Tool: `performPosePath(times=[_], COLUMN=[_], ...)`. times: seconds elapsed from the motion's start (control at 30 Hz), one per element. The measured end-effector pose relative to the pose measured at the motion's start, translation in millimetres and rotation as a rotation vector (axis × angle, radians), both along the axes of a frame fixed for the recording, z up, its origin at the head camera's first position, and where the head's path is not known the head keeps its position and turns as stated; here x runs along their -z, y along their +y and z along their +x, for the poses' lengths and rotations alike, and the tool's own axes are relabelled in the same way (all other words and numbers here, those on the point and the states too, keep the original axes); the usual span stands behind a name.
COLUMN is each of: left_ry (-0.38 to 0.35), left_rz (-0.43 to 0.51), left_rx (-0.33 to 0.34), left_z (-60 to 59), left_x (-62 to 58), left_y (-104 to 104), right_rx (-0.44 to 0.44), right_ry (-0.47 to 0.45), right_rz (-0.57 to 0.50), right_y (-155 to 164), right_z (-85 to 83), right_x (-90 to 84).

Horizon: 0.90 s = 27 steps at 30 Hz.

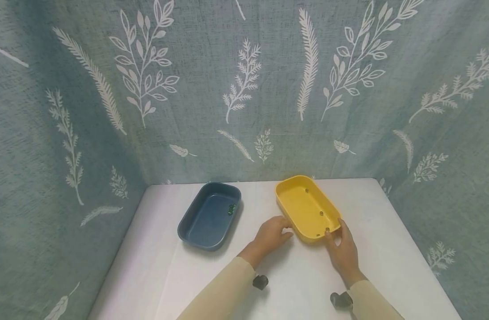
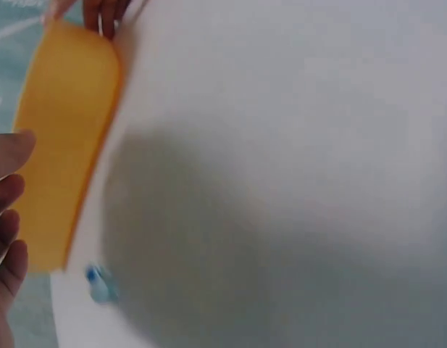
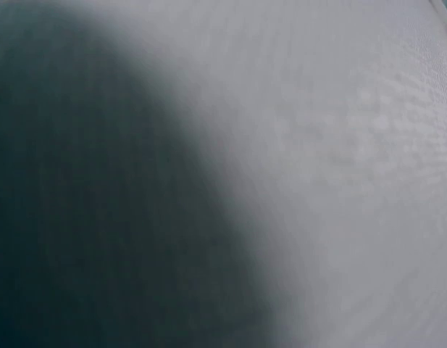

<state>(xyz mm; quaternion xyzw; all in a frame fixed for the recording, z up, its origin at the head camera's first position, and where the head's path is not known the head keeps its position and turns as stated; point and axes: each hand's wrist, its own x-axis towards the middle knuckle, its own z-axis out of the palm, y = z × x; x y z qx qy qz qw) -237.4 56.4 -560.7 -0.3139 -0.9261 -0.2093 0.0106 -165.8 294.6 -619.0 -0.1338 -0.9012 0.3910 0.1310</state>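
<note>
Behind our white table (image 1: 388, 231) hangs a blue-green cloth (image 1: 212, 89) with white leaves and ferns on it. It wraps around the table on three sides.

On the table we see two trays. A yellow tray (image 1: 304, 206) sits near the middle, turned a bit slantwise. Small dark dots (image 1: 321, 214) show on its floor, too small for us to tell what they are. A dark blue tray (image 1: 209, 216) sits to its left, well apart from it. Something tiny and green (image 1: 231, 209) lies inside the blue tray, by its right wall.

Our left hand (image 1: 271, 235) is at the near left side of the yellow tray, with its fingers curled a little and its fingertips touching the wall. Our right hand (image 1: 342, 251) is at the near right corner, with its thumb on the rim and its fingers against the outside of the wall. We cannot tell for sure if either hand really grips the tray.

In the left wrist view we see the yellow tray (image 2: 64, 138) from the side, with our fingers (image 2: 9, 210) just beside it. The right wrist view is only a blur of white table and dark shadow.
</note>
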Motion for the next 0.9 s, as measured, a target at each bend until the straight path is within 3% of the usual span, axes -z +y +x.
performPosePath(times=[0.4,0.9], left_ry=[0.0,-0.088], left_rz=[-0.026,-0.056], left_rx=[-0.101,-0.145], left_z=[0.6,-0.2], left_x=[19.4,36.7], left_y=[-42,-51], right_rx=[-0.01,0.007], right_ry=[0.001,-0.044], right_rz=[0.001,-0.015], right_y=[1,-1], right_z=[-1.0,-0.2], right_x=[2.8,-1.5])
